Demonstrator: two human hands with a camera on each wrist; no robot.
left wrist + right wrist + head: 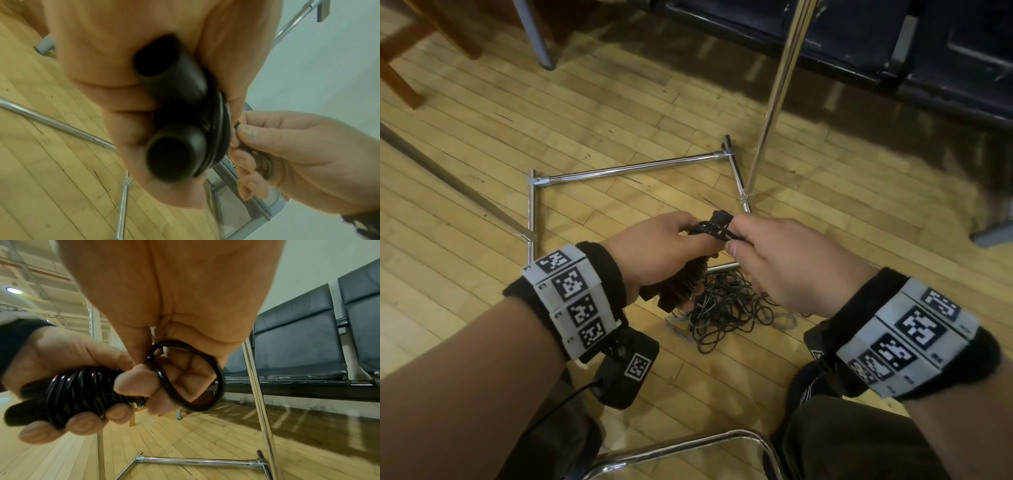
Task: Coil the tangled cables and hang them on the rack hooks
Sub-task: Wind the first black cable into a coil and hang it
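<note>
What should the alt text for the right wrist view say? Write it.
A right hand pinches a loop of black cable, while the left hand grips a tight black coil. Behind them stand a chrome rack on a wooden floor and dark seats by the wall.

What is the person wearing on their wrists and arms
Both forearms are bare, no sleeves. Each wrist carries a black band ringed with grey-white blocks printed with black square markers. A black camera unit with its own marker and a thin black cable hangs beneath the left wrist.
</note>
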